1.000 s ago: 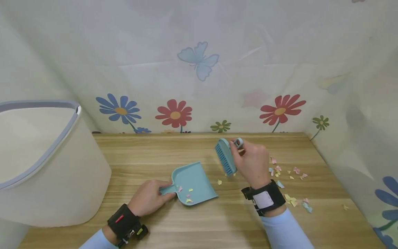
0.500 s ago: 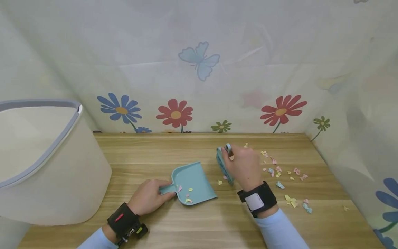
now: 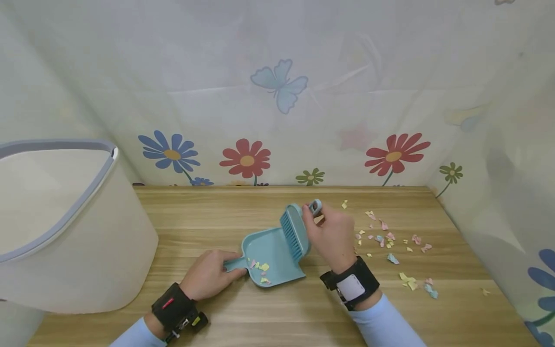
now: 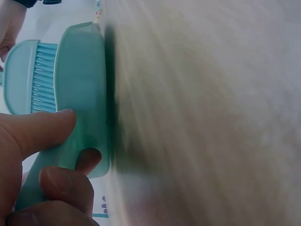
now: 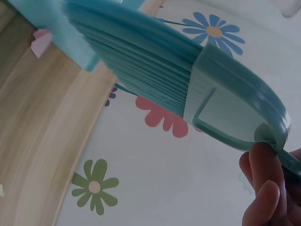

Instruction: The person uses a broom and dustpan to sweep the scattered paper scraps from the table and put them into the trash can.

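My left hand [image 3: 209, 275] grips the short handle of a light blue dustpan [image 3: 270, 250] that lies on the wooden table. Several yellow and pink paper scraps [image 3: 262, 266] sit in the pan near its handle end. With my right hand [image 3: 333, 235] I hold a matching blue hand brush [image 3: 296, 231] by its handle. Its bristles overlap the pan's right, open edge in the head view. In the left wrist view, thumb and fingers close round the dustpan handle [image 4: 66, 153]. Seen from the right wrist, the brush bristles [image 5: 141, 56] point toward the pan, and fingers hold the handle's base.
Many more paper scraps [image 3: 390, 238] in pink, yellow and blue lie scattered on the table right of the brush. A tall white bin [image 3: 108, 250] with a grey-blue rim stands at the left. A flower-printed sheet [image 3: 277, 130] hangs behind the table [image 3: 195, 207].
My right hand has moved the brush left, from beside the dustpan to over its open edge. More yellow scraps now lie in the pan. The left hand and dustpan stay about where they were.
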A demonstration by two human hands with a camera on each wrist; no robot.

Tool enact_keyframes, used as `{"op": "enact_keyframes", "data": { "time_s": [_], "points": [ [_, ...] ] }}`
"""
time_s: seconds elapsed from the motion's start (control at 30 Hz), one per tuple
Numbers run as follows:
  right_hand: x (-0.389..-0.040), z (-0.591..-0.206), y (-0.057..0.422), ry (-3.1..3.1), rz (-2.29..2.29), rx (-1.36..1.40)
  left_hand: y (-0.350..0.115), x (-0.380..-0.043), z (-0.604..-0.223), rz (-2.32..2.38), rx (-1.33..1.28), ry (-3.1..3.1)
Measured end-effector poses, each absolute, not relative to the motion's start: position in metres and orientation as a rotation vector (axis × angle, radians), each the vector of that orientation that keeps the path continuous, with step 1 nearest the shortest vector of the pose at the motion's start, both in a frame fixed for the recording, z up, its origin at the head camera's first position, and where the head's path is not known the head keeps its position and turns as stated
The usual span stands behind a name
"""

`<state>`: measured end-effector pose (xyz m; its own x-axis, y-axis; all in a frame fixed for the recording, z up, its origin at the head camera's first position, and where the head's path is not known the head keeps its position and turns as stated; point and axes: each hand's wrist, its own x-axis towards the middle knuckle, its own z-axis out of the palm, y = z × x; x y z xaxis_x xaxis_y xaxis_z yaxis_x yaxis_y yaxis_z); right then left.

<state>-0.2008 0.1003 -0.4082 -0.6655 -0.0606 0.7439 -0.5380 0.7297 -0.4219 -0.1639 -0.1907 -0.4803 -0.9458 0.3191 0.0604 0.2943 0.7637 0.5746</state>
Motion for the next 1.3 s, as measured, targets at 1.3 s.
{"op": "enact_keyframes", "data": {
  "time_s": [1.3],
  "points": [
    [-0.163,-0.409,0.107,-2.232,1.221,0.584,-0.218,-0.128,-0.464,0.889,0.422,2.912]
  ]
}}
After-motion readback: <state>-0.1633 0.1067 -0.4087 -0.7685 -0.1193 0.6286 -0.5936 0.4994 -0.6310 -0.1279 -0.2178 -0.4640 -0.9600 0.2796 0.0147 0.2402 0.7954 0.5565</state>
